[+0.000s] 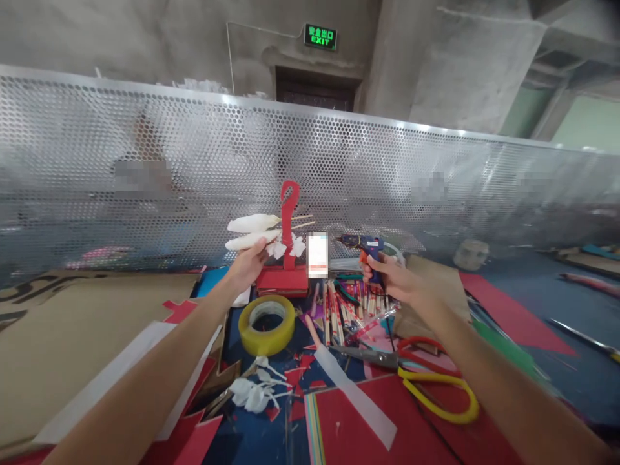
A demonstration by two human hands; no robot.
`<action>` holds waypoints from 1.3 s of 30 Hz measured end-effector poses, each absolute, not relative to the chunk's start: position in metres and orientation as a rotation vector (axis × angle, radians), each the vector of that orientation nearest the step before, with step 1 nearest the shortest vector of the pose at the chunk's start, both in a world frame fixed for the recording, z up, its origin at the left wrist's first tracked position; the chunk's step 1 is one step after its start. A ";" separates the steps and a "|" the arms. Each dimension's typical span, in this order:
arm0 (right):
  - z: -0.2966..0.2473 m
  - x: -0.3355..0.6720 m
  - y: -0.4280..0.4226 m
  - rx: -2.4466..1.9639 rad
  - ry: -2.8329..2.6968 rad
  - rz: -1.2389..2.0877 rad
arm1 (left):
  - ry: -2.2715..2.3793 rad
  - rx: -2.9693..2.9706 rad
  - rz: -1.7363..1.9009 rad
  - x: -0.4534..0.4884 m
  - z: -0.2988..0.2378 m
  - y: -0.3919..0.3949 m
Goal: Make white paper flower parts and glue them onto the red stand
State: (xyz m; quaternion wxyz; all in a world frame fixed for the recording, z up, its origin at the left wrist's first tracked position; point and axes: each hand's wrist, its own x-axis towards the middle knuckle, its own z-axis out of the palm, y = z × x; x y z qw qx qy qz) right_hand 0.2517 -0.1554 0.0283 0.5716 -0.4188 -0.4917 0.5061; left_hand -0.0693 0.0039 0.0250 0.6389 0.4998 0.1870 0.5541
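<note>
My left hand is closed on the sticks of two white flower buds, holding them up beside a red paper figure that stands on a red base. Small white blossoms cling to the red figure. My right hand grips a blue glue gun by its handle, nozzle pointing left toward the figure. A white card stands between the two hands.
A yellow tape roll, loose wooden sticks, red scissors and yellow-handled scissors, white petals, red paper sheets and brown cardboard cover the blue table. A perforated metal screen runs across the back.
</note>
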 end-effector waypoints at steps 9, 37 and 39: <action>0.056 0.245 -0.173 -1.186 -1.386 1.014 | 0.363 1.251 1.226 -0.065 0.026 -0.001; 0.002 0.249 -0.149 -2.034 -1.954 0.375 | 0.355 1.034 1.151 -0.063 0.030 0.002; 0.001 0.248 -0.148 -2.198 -2.048 0.149 | 0.367 1.038 1.152 -0.063 0.030 0.001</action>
